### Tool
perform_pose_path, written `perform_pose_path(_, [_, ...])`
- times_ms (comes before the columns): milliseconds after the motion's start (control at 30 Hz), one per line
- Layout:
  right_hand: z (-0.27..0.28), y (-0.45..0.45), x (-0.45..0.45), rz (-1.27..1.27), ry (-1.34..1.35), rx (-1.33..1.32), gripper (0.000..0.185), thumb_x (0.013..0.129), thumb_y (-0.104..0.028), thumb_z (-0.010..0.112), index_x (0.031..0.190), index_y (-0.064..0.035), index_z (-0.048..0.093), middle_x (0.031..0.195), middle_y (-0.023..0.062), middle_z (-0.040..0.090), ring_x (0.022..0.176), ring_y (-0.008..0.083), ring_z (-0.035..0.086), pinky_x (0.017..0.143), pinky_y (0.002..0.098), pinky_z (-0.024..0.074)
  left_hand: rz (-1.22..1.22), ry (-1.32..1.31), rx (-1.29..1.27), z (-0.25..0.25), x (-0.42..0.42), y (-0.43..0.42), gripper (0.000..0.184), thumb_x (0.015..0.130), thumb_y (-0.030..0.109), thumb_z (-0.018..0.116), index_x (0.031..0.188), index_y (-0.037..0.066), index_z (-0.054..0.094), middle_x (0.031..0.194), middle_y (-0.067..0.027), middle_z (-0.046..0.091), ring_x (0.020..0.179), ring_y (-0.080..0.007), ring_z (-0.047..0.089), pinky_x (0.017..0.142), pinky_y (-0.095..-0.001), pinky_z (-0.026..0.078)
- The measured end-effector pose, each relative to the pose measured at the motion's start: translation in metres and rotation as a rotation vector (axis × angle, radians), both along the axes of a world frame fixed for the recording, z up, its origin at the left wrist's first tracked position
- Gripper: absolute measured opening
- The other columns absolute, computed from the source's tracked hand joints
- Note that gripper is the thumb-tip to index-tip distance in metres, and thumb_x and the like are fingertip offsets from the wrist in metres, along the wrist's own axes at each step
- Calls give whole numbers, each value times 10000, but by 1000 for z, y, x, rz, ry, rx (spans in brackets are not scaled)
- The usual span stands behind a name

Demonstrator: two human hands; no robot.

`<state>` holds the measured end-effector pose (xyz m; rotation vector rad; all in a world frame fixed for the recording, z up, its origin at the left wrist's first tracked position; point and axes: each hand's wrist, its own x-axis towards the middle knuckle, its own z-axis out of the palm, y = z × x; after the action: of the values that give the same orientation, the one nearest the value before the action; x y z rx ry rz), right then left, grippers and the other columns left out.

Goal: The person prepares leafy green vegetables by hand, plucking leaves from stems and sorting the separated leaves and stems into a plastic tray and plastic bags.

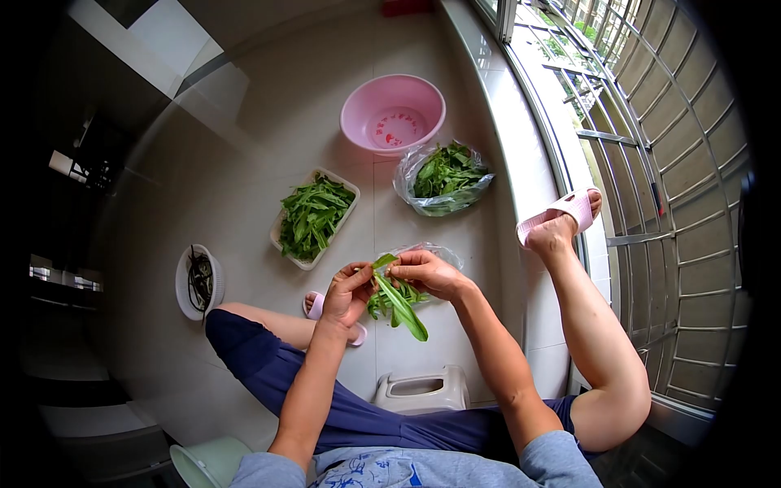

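Nearest to my camera is a grey short-sleeved shirt with blue print (374, 472), and dark blue cloth shorts (350, 419) on the person's legs. From my remote place I see fingers of the left hand (346, 294) pinched tightly on one long, flat green leaf (405, 311). Fingers of the right hand (429, 274) are also pinched together, on the same leaf or on a piece of it; I cannot tell which. This leaf slants between the two hands, its tip toward the body, above loose green leaves (377, 308) and a crumpled transparent plastic bag (447, 256). Farther forward on the pale tiled floor (244, 163) I see a white rectangular plastic tray (353, 187) with piled leaves, a round pink plastic basin (356, 130) and, just beside it, a second transparent bag (439, 205) holding leaves. At left stands a round white plastic basket (218, 281) with dark thin stems.
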<state>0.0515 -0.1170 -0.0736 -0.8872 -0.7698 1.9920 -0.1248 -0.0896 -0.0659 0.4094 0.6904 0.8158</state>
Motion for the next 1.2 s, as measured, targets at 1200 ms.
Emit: perform_pose_path(1200, [-68,2,99,-926,511,-162,95,788,-107,492,850,-41,519,702,8,504,543,94,477,484,191,400,185,30,-183,-90,166,126,121,742,49,560,851,1,535,772,-76,541,691,-149,523,582,-231,456])
